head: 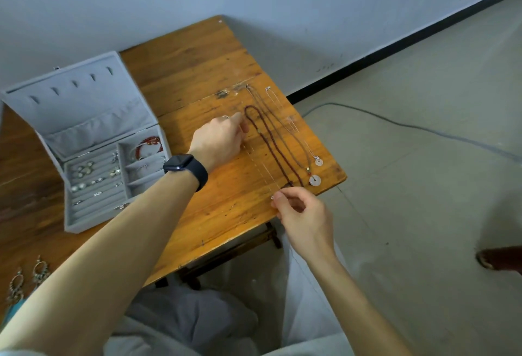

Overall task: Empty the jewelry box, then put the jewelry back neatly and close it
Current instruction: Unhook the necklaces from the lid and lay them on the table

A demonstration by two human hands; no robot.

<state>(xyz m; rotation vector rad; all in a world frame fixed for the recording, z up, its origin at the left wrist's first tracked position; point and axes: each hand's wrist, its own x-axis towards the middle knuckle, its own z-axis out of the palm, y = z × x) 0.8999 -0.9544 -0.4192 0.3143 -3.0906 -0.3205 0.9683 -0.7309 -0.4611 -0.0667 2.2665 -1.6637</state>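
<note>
Here, chain (261, 167) from left fingers (239, 120) to right fingers (280, 197)

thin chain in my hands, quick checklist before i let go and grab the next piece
1. Is the thin chain pulled straight: ok.
2. Both ends held, left hand far end, right hand near end: ok.
3. Clear of the dark bead necklace: cannot tell, they run close near the right hand.
4. Is the round pendant well inside the table edge: not ok, it sits near it.
5. Is the jewelry box emptied: not ok, red bracelet still inside.
</note>
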